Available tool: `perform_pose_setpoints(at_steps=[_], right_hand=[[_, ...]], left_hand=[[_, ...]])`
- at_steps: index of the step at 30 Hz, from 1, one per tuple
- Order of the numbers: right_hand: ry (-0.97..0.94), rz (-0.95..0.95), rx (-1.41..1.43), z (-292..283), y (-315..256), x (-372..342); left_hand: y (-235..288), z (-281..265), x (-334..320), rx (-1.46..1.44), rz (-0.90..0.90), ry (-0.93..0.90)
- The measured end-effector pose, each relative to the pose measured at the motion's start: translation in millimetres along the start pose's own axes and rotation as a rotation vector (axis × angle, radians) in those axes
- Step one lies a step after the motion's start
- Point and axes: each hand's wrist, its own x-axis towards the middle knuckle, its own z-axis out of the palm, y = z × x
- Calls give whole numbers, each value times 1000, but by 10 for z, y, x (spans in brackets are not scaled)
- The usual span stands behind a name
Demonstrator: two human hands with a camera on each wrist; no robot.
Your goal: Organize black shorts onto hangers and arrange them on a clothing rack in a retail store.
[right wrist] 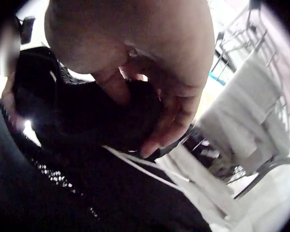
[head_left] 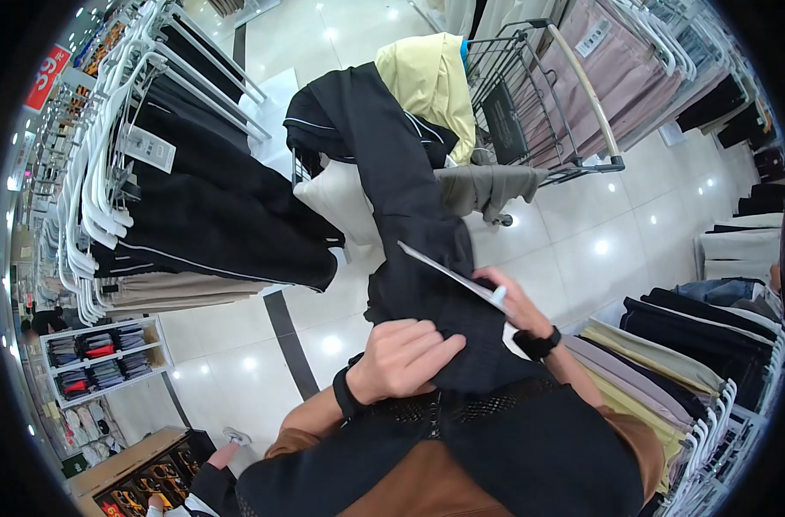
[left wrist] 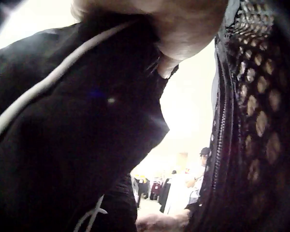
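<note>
Black trousers point(head_left: 420, 302) should handle light, soft and limp, best held by gathered folds, where the curled left hand point(head_left: 403, 358) and pinching right hand point(head_left: 520, 306) grip them.

The shop floor point(head_left: 599, 246) has big, shiny, pale tiles, with white spots of light on them. A dark stripe point(head_left: 291, 345) runs across it. Metal racks point(head_left: 220, 56) stand on both sides. At the left are a red sign point(head_left: 48, 76) and a low shelf point(head_left: 157, 343). Below that, it's blurry, maybe more clothes point(head_left: 86, 426).
</note>
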Motion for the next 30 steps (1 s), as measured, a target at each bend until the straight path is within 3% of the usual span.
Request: perform_pose_setpoints(at_steps=[3,5,7,9,11,13,15,17,18,19,21,22,23,26,27,29,30], right_hand=[[280,118,172,-396,-34,-518],[306,201,149,-746,93,-1014],[359,607,192,-981,-87,-1523],[519,820,73,-980,-606,-1874],[632,564,16,-1017,-622,-2471],[872,417,-168,-1017,-634,-3023],[849,318,-232,-1031,-1061,-3276],[923,179,-51,-962,-1429,-3329],[941,184,-280,-1072,-1323,-3589],[931,8,-338,-1110,-1408,-3533],[861,-337,-304,-1206,-1514,-3300],[861,-403,-351,-1257,-1599,-3140],[629,-411,-321,-1541,-1580,-3145],[354,-787,-166,-1955,-1301,-2458],[31,-814,-66,-2177,-1149,-2118],[623,-486,70,-1390,-1406,-1393],[624,-363,-5,-1141,-1610,-942]], left_hand=[[62,319,104,-79,-99,-24],[20,528,195,-194,-179,-125],[-30,694,226,-247,-190,-396],[-9,846,274,-319,-155,-553],[42,1023,252,-448,-74,-604],[132,1112,276,-573,-17,-682],[219,1131,345,-660,15,-680],[277,1097,428,-751,77,-644],[298,1065,466,-747,92,-573],[296,1010,496,-737,89,-572],[276,860,537,-709,132,-360],[255,757,540,-699,165,-241],[231,615,547,-680,153,-235],[213,142,486,-531,189,26],[179,43,417,-460,159,131],[193,-301,244,-308,10,196],[176,-441,115,-230,-62,235]])
